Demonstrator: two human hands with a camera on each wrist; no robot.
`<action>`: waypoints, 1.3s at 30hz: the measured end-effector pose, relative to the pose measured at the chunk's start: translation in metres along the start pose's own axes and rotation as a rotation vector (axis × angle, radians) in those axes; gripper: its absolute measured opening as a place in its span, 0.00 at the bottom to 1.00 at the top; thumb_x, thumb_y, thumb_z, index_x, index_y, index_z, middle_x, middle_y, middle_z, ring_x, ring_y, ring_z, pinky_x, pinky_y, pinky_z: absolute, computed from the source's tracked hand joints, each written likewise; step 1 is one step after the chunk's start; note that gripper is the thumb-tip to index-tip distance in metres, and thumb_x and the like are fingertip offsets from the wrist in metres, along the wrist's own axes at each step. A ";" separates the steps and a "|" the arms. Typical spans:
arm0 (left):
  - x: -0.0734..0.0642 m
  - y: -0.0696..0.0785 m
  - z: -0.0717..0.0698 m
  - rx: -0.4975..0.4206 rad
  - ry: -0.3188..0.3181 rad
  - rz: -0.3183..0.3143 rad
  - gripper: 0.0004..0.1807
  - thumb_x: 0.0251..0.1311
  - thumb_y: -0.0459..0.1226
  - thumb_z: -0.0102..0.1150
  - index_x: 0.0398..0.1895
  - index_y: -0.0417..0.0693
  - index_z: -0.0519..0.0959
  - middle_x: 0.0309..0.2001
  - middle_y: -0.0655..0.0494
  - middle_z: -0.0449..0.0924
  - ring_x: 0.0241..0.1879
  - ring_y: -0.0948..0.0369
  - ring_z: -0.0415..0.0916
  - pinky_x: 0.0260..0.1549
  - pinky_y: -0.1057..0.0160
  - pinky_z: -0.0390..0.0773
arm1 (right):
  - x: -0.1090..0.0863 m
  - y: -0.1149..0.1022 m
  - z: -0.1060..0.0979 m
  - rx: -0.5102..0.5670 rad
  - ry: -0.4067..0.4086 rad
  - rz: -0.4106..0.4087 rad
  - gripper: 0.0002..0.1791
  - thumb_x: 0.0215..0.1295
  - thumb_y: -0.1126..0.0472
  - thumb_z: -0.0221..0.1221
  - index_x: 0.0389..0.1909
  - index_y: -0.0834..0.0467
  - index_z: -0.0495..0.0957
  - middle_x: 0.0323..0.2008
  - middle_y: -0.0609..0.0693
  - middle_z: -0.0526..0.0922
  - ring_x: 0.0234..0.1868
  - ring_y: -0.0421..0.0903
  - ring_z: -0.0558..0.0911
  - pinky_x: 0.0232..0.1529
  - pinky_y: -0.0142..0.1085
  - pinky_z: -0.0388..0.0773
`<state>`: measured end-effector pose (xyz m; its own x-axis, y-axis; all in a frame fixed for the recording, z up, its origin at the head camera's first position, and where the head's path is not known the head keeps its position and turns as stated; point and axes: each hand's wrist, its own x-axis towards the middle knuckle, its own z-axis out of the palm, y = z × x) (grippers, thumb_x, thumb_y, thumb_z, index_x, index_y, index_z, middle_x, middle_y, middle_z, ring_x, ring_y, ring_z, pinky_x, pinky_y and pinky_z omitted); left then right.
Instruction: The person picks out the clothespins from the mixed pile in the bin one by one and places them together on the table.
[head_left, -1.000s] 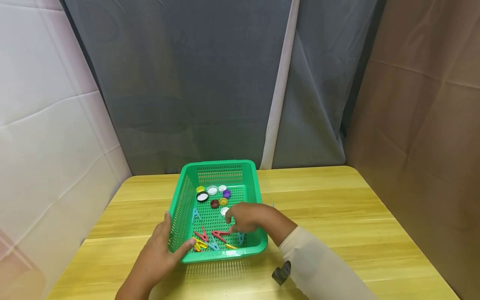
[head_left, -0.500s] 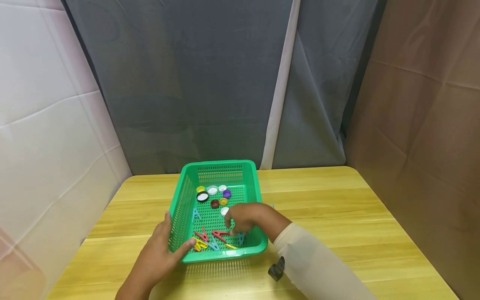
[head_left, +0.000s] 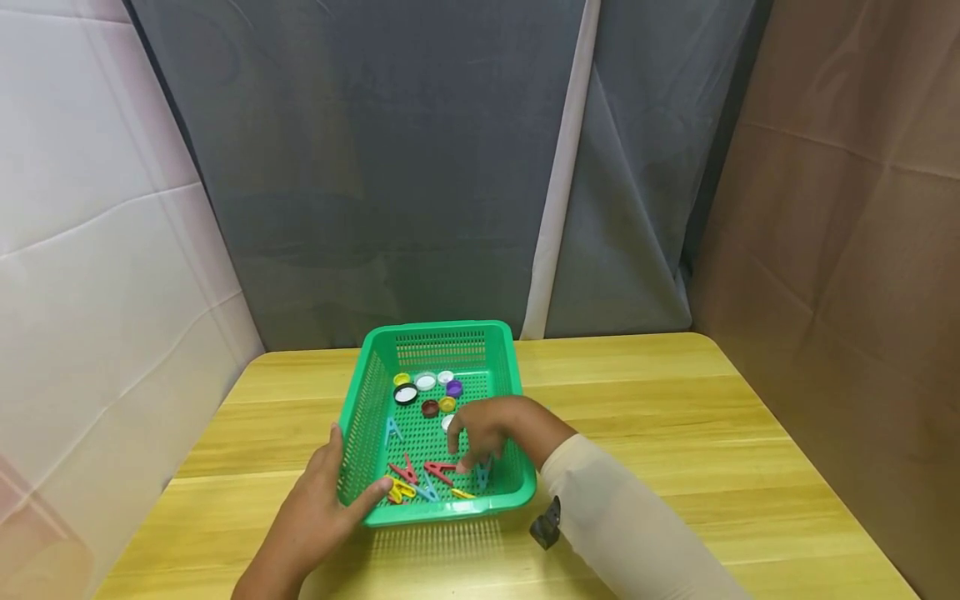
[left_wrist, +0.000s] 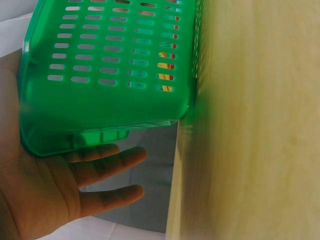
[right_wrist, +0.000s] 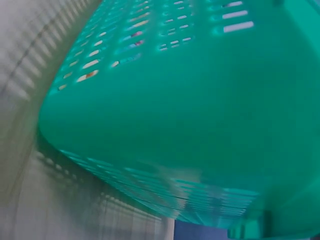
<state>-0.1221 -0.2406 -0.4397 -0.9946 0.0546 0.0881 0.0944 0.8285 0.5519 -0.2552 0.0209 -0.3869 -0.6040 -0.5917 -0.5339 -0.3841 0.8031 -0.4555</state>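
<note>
Since the earlier frame, the right hand (head_left: pixel 480 433) shifts slightly toward the basket's middle, carrying its pale sleeve (head_left: pixel 622 517) and the dark device (head_left: pixel 546 523) along, while the left hand (head_left: pixel 315 504) and the green basket (head_left: pixel 442 513) stay almost exactly put. The basket sits on the wooden table (head_left: pixel 637 417), and the left hand spreads about its near left corner: the thumb lies over the rim, and in the left wrist view the visible fingers (left_wrist: pixel 112 198) reach out straight beside it. The right hand arches down inside, thumb and forefinger apart with nothing visible between them; its other fingers are hard to make out, and the right wrist view shows only the basket wall. The forefinger partly covers a white cap (head_left: pixel 447 423), and the thumb tip is at the end of a red clothespin (head_left: pixel 435 467), though whether it touches cannot be told. A blue clothespin (head_left: pixel 482 475) lies just beside the hand. The step in hand seems to be reaching for one small piece; the next move probably calls for a careful thumb-and-forefinger pinch that leaves neighbouring pieces undisturbed, with the basket kept steady.
</note>
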 end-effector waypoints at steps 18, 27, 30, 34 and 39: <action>0.001 0.000 0.000 -0.003 0.007 0.003 0.65 0.73 0.64 0.62 0.87 0.27 0.39 0.81 0.22 0.57 0.77 0.24 0.64 0.68 0.23 0.71 | 0.009 -0.001 -0.004 0.184 0.040 0.034 0.34 0.70 0.61 0.74 0.72 0.67 0.74 0.37 0.59 0.94 0.43 0.53 0.95 0.45 0.37 0.91; 0.003 0.000 0.000 -0.008 -0.003 -0.008 0.66 0.73 0.65 0.62 0.87 0.28 0.38 0.82 0.23 0.56 0.77 0.25 0.64 0.69 0.23 0.71 | 0.011 -0.003 -0.001 0.281 0.057 0.069 0.29 0.72 0.68 0.70 0.69 0.73 0.73 0.37 0.61 0.93 0.43 0.57 0.95 0.43 0.39 0.91; 0.004 0.001 0.000 -0.006 -0.012 -0.014 0.66 0.73 0.65 0.62 0.88 0.28 0.38 0.82 0.23 0.56 0.78 0.25 0.63 0.70 0.24 0.70 | 0.011 -0.002 -0.001 0.309 0.056 0.067 0.29 0.72 0.68 0.70 0.69 0.73 0.73 0.37 0.62 0.94 0.44 0.58 0.95 0.44 0.40 0.92; 0.003 0.001 0.000 -0.009 -0.011 -0.011 0.66 0.73 0.65 0.62 0.87 0.28 0.39 0.82 0.23 0.56 0.78 0.25 0.63 0.70 0.24 0.70 | 0.012 -0.002 0.000 0.348 0.038 0.057 0.31 0.73 0.68 0.70 0.71 0.74 0.71 0.40 0.65 0.94 0.47 0.60 0.95 0.45 0.41 0.92; 0.002 0.000 0.000 -0.002 -0.013 -0.017 0.66 0.73 0.65 0.62 0.87 0.27 0.38 0.82 0.22 0.55 0.79 0.25 0.62 0.70 0.24 0.70 | 0.012 -0.005 0.002 0.325 0.065 0.084 0.30 0.72 0.63 0.72 0.67 0.74 0.74 0.37 0.63 0.94 0.44 0.59 0.95 0.47 0.42 0.92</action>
<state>-0.1239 -0.2402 -0.4392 -0.9965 0.0481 0.0680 0.0778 0.8281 0.5552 -0.2587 0.0097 -0.3925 -0.6716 -0.5100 -0.5374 -0.0950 0.7786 -0.6202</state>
